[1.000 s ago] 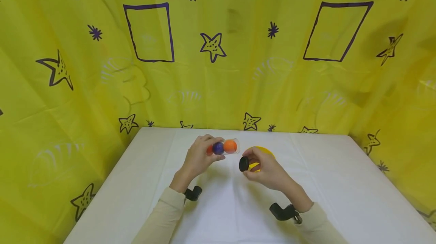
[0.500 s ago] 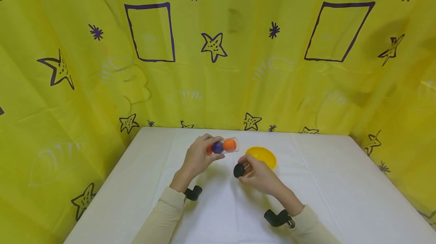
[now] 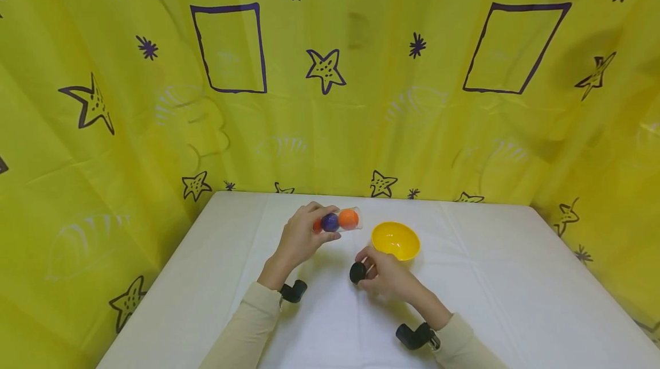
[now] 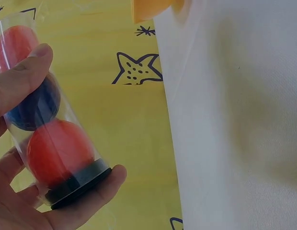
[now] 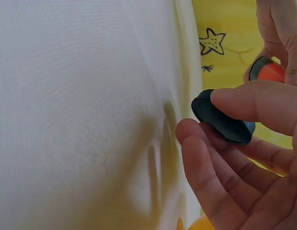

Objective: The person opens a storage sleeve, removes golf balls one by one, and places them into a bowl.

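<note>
My left hand point(image 3: 303, 232) grips a clear plastic tube point(image 4: 67, 112), held tilted above the table. Inside it sit a red ball point(image 4: 60, 151) at the black-capped end, a dark blue ball point(image 3: 330, 222) in the middle and an orange ball point(image 3: 348, 219) by the uncapped end, which points right. In the left wrist view the little finger lies under the black end cap point(image 4: 79, 184). My right hand point(image 3: 389, 276) pinches a round black cap point(image 5: 222, 119) between thumb and fingers, apart from the tube and over the table.
A yellow bowl point(image 3: 395, 240) stands on the white-covered table point(image 3: 479, 277), just beyond the right hand. Behind the table hangs a yellow curtain point(image 3: 350, 128) with star drawings. Black camera mounts point(image 3: 415, 336) are strapped to both wrists.
My right hand, with the black cap, has moved down, left and nearer to me, uncovering the yellow bowl. The left hand and the tube have hardly moved.
</note>
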Tool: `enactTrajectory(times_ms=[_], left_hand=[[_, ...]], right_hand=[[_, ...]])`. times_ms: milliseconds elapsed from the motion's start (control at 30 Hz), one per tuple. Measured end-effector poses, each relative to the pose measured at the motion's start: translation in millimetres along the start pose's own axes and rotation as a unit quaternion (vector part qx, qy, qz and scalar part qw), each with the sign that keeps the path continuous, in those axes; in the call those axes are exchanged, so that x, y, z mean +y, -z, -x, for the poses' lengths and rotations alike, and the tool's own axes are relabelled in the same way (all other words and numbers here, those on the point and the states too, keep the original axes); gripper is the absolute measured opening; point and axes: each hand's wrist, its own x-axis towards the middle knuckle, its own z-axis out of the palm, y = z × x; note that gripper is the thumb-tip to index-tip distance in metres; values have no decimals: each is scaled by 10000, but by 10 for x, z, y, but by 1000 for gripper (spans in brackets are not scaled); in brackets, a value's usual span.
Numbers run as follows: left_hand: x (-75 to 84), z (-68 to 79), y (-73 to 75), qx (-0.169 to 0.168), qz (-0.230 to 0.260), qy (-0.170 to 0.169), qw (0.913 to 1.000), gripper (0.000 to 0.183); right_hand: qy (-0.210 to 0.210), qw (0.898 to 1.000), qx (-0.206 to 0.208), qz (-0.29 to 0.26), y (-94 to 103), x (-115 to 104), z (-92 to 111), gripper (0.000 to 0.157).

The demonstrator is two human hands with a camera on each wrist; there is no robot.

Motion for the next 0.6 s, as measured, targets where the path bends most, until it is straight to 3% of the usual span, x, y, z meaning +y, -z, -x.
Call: enactTrajectory(times_ms=[267,600], left_hand=[[-5,3,-8,-120,80,39,9999,53],[14,8,-12,-174,124,36,9998,52]], right_hand=[[-418,9984,-374,40,-16,33,21,43],[-302,9980,-557,45,-27,71,29,39]])
